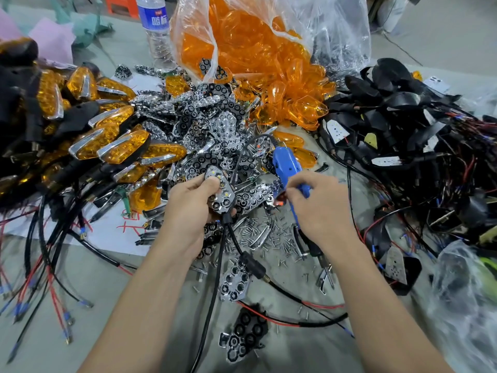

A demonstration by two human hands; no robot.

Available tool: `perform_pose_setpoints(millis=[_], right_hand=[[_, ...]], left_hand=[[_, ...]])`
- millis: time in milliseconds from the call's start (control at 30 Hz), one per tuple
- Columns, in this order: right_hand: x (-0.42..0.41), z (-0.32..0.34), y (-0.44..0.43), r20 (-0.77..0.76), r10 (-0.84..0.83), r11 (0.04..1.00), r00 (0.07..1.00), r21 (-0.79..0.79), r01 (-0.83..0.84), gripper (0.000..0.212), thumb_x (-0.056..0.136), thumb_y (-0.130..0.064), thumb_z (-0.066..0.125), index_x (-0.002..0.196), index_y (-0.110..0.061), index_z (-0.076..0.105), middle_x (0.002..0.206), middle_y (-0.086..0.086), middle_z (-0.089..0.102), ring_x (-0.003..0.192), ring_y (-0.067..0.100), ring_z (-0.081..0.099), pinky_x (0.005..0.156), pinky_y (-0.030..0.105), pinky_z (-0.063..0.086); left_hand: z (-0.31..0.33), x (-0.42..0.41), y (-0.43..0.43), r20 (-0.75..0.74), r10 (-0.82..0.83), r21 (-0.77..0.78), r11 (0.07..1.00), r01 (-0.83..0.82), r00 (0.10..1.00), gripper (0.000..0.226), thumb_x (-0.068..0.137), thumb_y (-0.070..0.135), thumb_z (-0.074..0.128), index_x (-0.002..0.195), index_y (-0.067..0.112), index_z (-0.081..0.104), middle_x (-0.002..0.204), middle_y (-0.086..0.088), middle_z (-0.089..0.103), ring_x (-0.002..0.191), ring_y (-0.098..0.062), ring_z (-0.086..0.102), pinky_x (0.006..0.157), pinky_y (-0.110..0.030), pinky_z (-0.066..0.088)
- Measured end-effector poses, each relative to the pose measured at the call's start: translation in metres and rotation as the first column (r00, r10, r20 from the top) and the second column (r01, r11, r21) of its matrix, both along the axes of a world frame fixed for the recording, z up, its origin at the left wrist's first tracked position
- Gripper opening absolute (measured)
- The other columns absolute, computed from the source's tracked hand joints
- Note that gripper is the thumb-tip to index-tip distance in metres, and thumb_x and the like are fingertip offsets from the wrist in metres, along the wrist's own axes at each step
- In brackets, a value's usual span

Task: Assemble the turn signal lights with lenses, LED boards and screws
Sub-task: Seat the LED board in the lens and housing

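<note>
Surface [107, 292] grey, cluttered | screws [269, 235] scattered centre | bottle [157, 30] upright behind

Chrome reflector unit [221, 197] in left hand [188, 211]

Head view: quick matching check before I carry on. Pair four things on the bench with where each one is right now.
Things:
1. blue electric screwdriver
2. chrome honeycomb reflector plate
3. clear plastic water bottle with blue label
4. small loose silver screws

Places:
A. standing at the far side, left of the clear bag of orange lenses
B. gripped in the right hand
C. scattered just below both hands
D. held in the left hand

Pairs: 1-B, 2-D, 3-A, 4-C.
</note>
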State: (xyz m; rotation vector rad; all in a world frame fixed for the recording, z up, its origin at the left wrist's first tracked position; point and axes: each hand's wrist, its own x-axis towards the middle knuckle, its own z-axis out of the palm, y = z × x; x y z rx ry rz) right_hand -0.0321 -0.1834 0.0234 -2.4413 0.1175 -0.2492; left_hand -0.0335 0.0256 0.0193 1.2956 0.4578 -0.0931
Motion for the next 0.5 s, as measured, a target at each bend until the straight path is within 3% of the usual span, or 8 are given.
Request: perform_pose_setpoints(millis=[67,167,267,333,400,467,500], right_hand=[[-0.003,0.001,-0.002,0.028,-0.068,0.998,0.997,0.011,0.068,0.021,0.090,-0.012,0.071,0.078,-0.030,0.067,0.080,-0.009,0.072,0.069,0.006,0.063,0.065,0.024,0.047],[-0.008,0.001,0.000,-0.078,0.083,0.989,0.994,-0.113,-0.091,0.021,0.085,-0.008,0.074,0.080,-0.029,0.076,0.076,-0.006,0.072,0.062,0.005,0.059,0.064,0.020,0.048],[-0.006,0.007,0.001,-0.030,0.076,0.996,0.997,0.041,-0.075,0.022,0.085,-0.012,0.079,0.083,-0.034,0.080,0.090,-0.004,0.074,0.076,0.014,0.065,0.072,0.026,0.049],[0.009,0.011,0.002,-0.012,0.056,0.997,0.998,0.050,-0.055,0.020,0.087,-0.016,0.077,0.087,-0.035,0.080,0.101,-0.002,0.074,0.079,0.015,0.065,0.072,0.029,0.050],[0.032,0.012,0.004,-0.094,0.102,0.981,0.990,-0.156,-0.116,0.023,0.092,-0.013,0.071,0.101,-0.032,0.081,0.125,0.005,0.072,0.104,0.023,0.065,0.091,0.036,0.051],[0.052,0.010,0.011,-0.150,0.164,0.924,0.975,-0.324,-0.205,0.036,0.093,-0.007,0.064,0.119,-0.028,0.077,0.154,0.008,0.052,0.143,0.029,0.041,0.119,0.046,0.034],[0.060,0.009,0.015,-0.163,0.192,0.895,0.968,-0.376,-0.241,0.039,0.093,-0.006,0.062,0.124,-0.028,0.075,0.163,0.009,0.040,0.152,0.030,0.026,0.124,0.050,0.025]], left_hand=[[0.001,0.000,-0.002,0.005,-0.003,0.006,1.000,0.003,1.000,0.017,0.105,0.010,0.058,0.100,0.003,0.072,0.109,-0.024,0.072,0.077,-0.027,0.071,0.057,-0.034,0.061],[-0.001,0.003,-0.005,0.010,-0.003,0.004,1.000,0.003,1.000,0.016,0.105,0.010,0.058,0.102,0.002,0.072,0.116,-0.028,0.070,0.086,-0.030,0.070,0.062,-0.037,0.062],[-0.002,0.006,-0.007,0.011,-0.004,0.044,0.999,0.004,1.000,0.023,0.104,0.016,0.060,0.119,0.001,0.070,0.128,-0.020,0.069,0.118,-0.038,0.066,0.096,-0.058,0.056],[-0.001,0.007,-0.007,0.023,-0.003,0.074,0.997,0.002,1.000,0.022,0.103,0.017,0.061,0.119,0.004,0.072,0.124,-0.013,0.072,0.126,-0.041,0.062,0.107,-0.065,0.046],[0.000,0.005,-0.008,0.026,-0.011,0.089,0.996,0.009,1.000,0.019,0.103,0.017,0.062,0.115,0.008,0.075,0.118,-0.009,0.073,0.124,-0.040,0.063,0.107,-0.065,0.047],[0.002,0.004,-0.010,0.024,-0.028,0.088,0.996,0.026,0.999,0.019,0.104,0.017,0.062,0.113,0.011,0.076,0.119,-0.012,0.074,0.123,-0.040,0.064,0.103,-0.064,0.050],[0.003,0.003,-0.010,0.024,-0.031,0.080,0.996,0.029,0.999,0.019,0.104,0.017,0.061,0.113,0.011,0.076,0.121,-0.014,0.074,0.121,-0.039,0.065,0.098,-0.061,0.055]])
